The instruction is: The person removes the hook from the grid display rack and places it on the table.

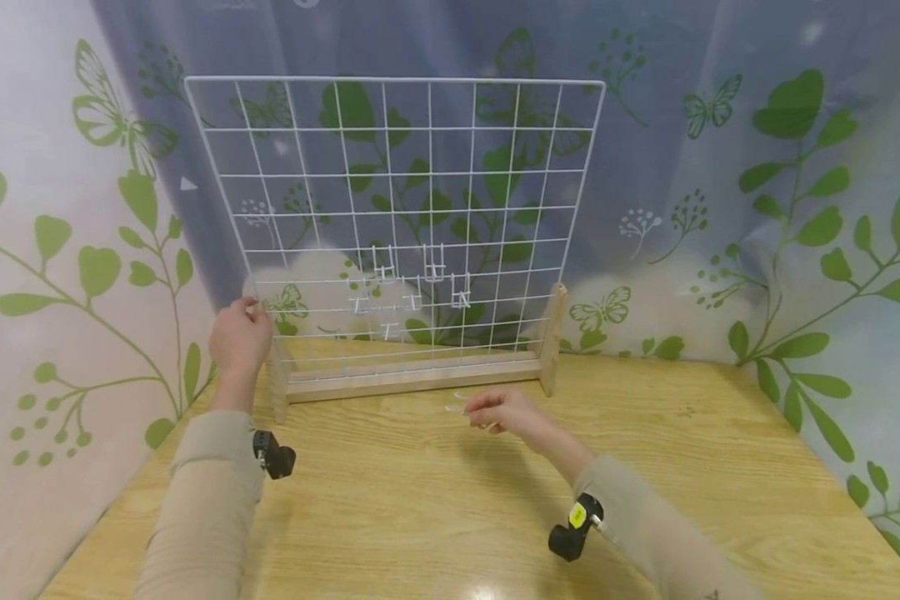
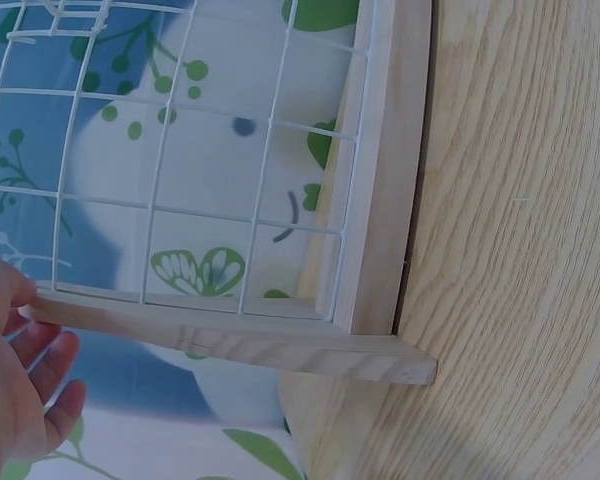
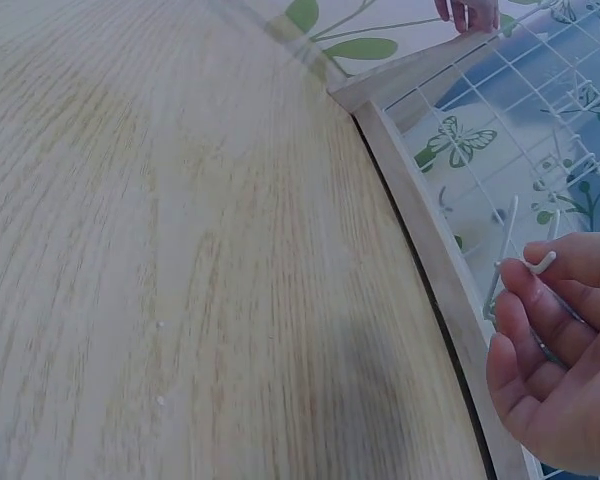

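Note:
A white wire grid panel (image 1: 429, 175) stands upright in a wooden stand (image 1: 420, 383) on the table. My left hand (image 1: 240, 337) grips the top of the stand's left post (image 2: 220, 335) between thumb and fingers, beside the grid's edge. In front of the stand, my right hand (image 1: 504, 410) pinches a white wire hook (image 3: 510, 235), its two prongs pointing away from the fingertips. The palm and fingers cover part of that hook. Several similar white hooks (image 1: 434, 268) hang on the grid's lower middle.
The wood-grain table (image 1: 390, 500) extends in front of the stand. A patterned curtain (image 1: 675, 183) with green leaves and butterflies hangs behind and to both sides. Each forearm carries a small black wrist camera (image 1: 273, 455).

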Action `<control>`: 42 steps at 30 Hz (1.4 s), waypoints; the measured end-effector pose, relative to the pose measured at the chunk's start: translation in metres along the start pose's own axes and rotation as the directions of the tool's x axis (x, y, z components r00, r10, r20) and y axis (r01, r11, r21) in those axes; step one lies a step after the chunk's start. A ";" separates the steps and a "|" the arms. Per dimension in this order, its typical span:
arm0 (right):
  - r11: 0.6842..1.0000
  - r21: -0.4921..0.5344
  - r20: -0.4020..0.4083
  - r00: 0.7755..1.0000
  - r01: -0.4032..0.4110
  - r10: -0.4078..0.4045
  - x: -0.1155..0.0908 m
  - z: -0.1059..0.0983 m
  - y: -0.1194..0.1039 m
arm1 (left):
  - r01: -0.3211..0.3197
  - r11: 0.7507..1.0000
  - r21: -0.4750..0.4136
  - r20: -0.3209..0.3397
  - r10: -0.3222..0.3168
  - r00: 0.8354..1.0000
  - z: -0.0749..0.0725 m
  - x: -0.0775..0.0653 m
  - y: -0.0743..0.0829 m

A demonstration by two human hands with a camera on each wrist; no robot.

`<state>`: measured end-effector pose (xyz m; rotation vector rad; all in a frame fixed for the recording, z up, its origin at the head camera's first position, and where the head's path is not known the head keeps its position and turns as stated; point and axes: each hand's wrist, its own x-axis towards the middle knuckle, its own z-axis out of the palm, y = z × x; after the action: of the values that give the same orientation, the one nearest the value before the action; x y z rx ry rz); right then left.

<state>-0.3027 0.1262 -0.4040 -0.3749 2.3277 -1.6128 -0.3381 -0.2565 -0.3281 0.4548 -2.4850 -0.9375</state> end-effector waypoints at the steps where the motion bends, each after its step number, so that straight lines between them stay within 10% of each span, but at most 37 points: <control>1: 1.000 -0.006 -0.002 1.000 -0.004 0.004 0.000 0.002 0.001 | 0.006 1.000 -0.003 0.005 -0.006 1.000 0.000 0.000 0.000; 42: 0.988 -0.066 0.005 0.990 -0.138 0.138 0.007 0.034 0.028 | 0.041 0.999 -0.022 0.014 -0.041 0.999 -0.002 -0.002 0.000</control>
<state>-0.2977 0.1042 -0.4418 -0.2289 2.3478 -1.4703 -0.3357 -0.2565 -0.3275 0.4954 -2.4839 -0.9860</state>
